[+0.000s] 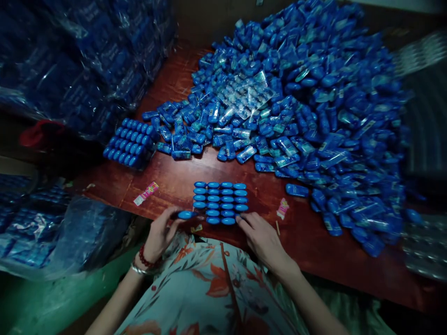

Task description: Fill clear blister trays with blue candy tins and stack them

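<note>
Left hand (159, 232) holds a blue tube (186, 214) in a narrow grip; right hand (260, 237), grip wide, steadies the standing block (220, 203); a nudge could topple its near-left rows.

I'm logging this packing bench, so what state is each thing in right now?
left hand: shut on a blue tube at the block's left edge
right hand: open, fingertips at the block's right corner
block of tubes: neat rows, upright
finished block: set aside, upright
loose pile: heaped, unsorted

The left hand (159, 235) pinches a blue tube (186, 214) beside the standing block of tubes (220, 203) (near-left corner). The right hand (260, 237) touches the block's near-right edge.
</note>
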{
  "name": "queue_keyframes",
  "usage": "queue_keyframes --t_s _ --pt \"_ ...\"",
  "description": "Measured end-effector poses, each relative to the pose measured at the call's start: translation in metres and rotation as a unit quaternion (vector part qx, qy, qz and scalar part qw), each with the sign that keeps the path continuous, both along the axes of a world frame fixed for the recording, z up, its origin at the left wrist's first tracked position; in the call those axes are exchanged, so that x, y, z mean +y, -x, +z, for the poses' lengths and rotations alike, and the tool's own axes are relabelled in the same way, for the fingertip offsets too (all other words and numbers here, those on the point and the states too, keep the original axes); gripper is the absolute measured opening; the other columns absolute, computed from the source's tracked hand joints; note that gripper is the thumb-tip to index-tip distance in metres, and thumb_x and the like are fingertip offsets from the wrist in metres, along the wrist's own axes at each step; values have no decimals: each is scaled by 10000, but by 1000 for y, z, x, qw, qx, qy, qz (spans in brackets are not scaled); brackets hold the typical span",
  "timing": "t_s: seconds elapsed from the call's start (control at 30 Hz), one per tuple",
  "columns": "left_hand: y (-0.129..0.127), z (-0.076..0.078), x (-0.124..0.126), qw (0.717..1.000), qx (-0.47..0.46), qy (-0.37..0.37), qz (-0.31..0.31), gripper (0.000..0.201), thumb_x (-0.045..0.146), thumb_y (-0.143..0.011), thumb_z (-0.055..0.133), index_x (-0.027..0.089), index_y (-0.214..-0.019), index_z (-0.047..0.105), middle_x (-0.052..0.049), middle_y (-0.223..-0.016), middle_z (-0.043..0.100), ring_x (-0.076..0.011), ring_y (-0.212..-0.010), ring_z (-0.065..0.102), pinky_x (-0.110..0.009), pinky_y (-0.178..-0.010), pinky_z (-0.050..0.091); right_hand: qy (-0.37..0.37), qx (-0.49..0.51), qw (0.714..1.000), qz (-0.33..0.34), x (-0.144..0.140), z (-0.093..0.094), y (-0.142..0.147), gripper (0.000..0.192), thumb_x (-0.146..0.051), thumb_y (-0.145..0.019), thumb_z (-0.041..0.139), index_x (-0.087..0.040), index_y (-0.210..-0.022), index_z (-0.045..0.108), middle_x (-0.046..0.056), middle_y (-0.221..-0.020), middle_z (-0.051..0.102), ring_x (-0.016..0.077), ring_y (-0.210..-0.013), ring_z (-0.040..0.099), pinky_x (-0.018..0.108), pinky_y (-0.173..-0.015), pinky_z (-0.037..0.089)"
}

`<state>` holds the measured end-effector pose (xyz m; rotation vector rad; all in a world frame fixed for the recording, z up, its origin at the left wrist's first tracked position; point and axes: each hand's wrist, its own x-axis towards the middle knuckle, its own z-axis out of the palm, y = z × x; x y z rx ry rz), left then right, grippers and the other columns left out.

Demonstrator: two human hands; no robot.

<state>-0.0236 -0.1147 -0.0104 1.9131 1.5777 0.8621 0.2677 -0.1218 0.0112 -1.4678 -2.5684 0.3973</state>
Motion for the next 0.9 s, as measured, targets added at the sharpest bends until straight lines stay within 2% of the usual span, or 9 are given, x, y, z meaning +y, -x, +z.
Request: queue_keyframes --t_s 0.17,0.23,0.3,0.37,0.43,0.53,0.67,0.8,0.9 --pt "-9 -29 -2 998 -9 -24 -60 216 208 -904 401 189 -1074 532 -61 -951 662 -145 -852 644 -257 -763 533 18 -51 998 13 14 13 8 338 -7 -784 416 -192 -998 602 56 -847 591 185 -795 518 288 -706 448" --pt "-4 -38 4 990 15 -69 -121 265 163 -907 378 179 -1141 502 -79 -955 657 -147 -863 639 -257 -758 532 20 -44 999 15 14 12 6 306 -24 -808 414 -193 -988 595 51 -849 592 179 -782 511 283 -704 436" --pt "2 -40 11 971 60 -132 -191 315 138 -908 358 159 -1203 467 -104 -953 649 -159 -859 631 -270 -744 531 16 -35 999 16 12 9 3 294 -45 -834 411 -177 -1035 579 57 -883 602 181 -797 513 289 -719 429" --pt "7 -37 18 946 109 -185 -244 353 128 -912 337 147 -1249 437 -119 -942 640 -164 -825 620 -280 -717 526 -5 -32 999 13 8 4 1 273 -75 -864 400 -154 -1062 570 71 -895 612 190 -803 516 307 -724 423" --pt "8 -29 25 926 149 -204 -281 369 126 -917 318 156 -1268 427 -105 -897 629 -149 -750 599 -265 -667 513 -35 -35 999 4 5 1 0 263 -100 -889 375 -146 -1052 577 85 -902 617 200 -819 517 321 -719 418" --pt "4 -18 35 907 203 -178 -324 352 132 -923 313 185 -1239 457 -62 -819 599 -132 -700 564 -243 -637 491 -61 -34 998 6 3 -2 3 302 -89 -899 332 -159 -1048 586 92 -937 610 201 -854 507 310 -713 419" --pt "-3 -10 49 880 251 -135 -380 333 138 -921 309 186 -1210 468 -58 -844 578 -146 -783 556 -249 -695 477 -70 -52 996 26 10 1 10 314 -55 -872 344 -162 -1009 606 73 -833 582 191 -777 488 298 -691 412" --pt "-4 -5 52 862 280 -168 -388 341 138 -904 340 161 -1227 447 -73 -855 571 -166 -760 525 -280 -667 442 -96 -92 991 8 11 -1 19 267 -50 -837 420 -158 -970 626 75 -792 582 202 -761 483 316 -669 386" --pt "3 -2 54 861 279 -208 -371 377 227 -902 421 184 -1276 411 -38 -765 544 -162 -692 493 -278 -606 398 -144 -78 986 -30 -2 -8 21 310 -51 -832 409 -151 -1033 624 114 -933 603 226 -864 497 337 -704 389"
